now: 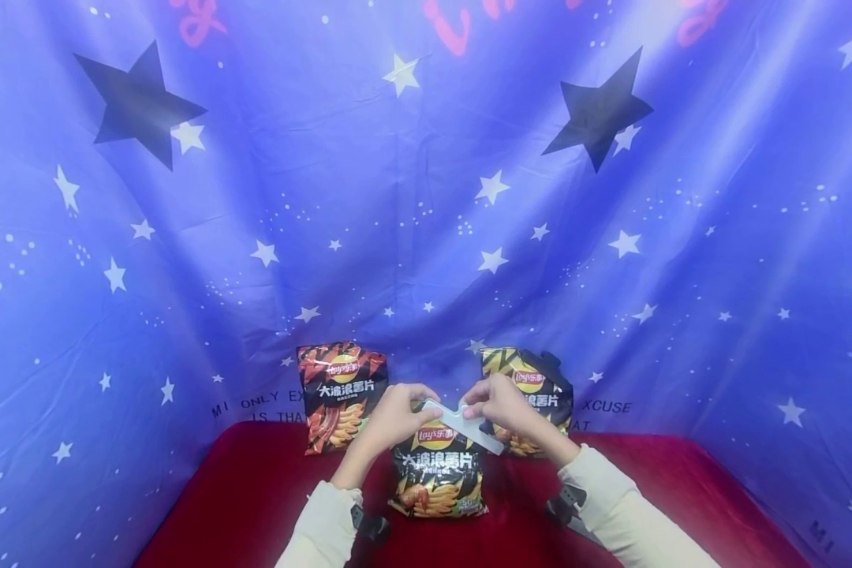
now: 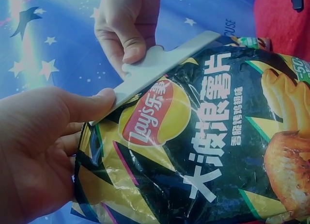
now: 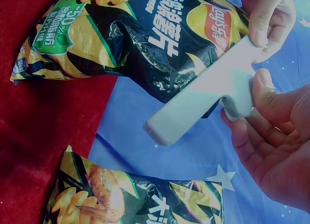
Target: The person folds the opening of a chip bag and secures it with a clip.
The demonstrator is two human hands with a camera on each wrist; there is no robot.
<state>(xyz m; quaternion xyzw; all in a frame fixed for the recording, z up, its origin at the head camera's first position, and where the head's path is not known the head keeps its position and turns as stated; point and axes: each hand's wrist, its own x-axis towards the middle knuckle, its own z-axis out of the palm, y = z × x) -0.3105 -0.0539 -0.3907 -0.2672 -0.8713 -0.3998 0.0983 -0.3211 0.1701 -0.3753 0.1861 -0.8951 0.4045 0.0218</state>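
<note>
A black and yellow chip bag [image 1: 436, 481] stands in the middle in the head view, its front toward me. Across its top edge lies a white bag clip [image 1: 481, 436], a long bar with a short rounded tab. My left hand [image 2: 38, 146] pinches one end of the clip together with the bag's top corner, thumb on the front. With thumb and fingers my right hand [image 3: 281, 146] holds the clip's tab. The bar's far end sticks out past the bag in the right wrist view. Whether the clip is fastened cannot be seen.
A red and black chip bag [image 1: 341, 394] stands behind at the left. Behind at the right is another yellow and black chip bag [image 1: 528, 379], partly covered by my right hand. Red cloth [image 1: 220, 489] covers the table; a blue star-patterned curtain [image 1: 397, 197] hangs behind.
</note>
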